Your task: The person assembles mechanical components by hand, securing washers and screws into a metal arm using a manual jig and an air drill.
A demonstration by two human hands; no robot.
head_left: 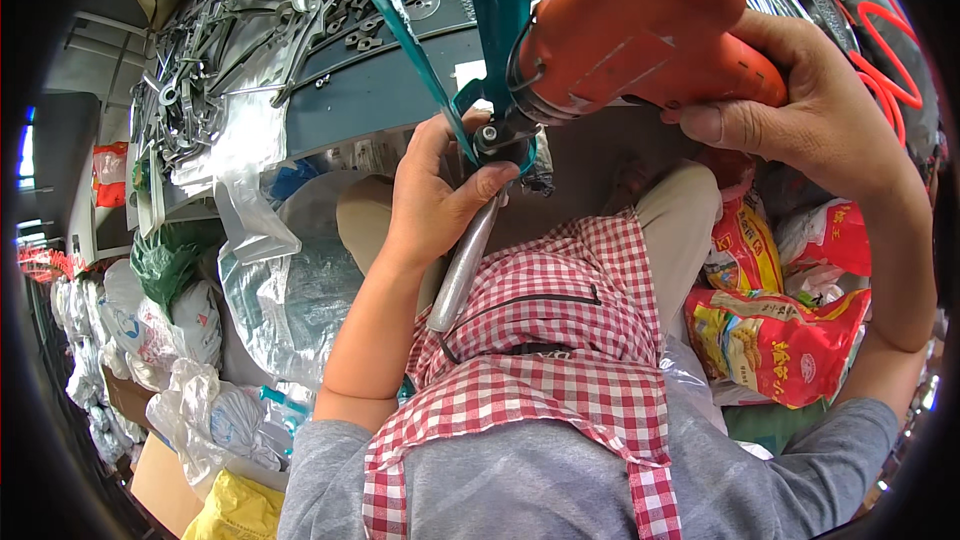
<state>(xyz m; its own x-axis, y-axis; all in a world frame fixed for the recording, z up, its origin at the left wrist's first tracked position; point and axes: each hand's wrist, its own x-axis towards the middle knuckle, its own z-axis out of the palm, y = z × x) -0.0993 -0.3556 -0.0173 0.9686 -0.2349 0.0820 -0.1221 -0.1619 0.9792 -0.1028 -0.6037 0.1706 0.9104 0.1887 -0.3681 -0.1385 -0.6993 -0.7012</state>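
My left hand is closed around the lower end of a teal metal frame, near a small bolted joint. From that joint a silver-grey rod slants down toward my lap. Above and to the right, my right hand grips the handle of a worn orange power drill. The drill's nose points down and left, right beside the joint. Whether its bit touches the bolt is hard to make out. The frame's upper end runs out of the picture.
A dark workbench ahead carries heaped metal parts. Stuffed plastic bags crowd the left. Red printed packages lie at my right, below a coiled red hose. My checked apron covers my lap.
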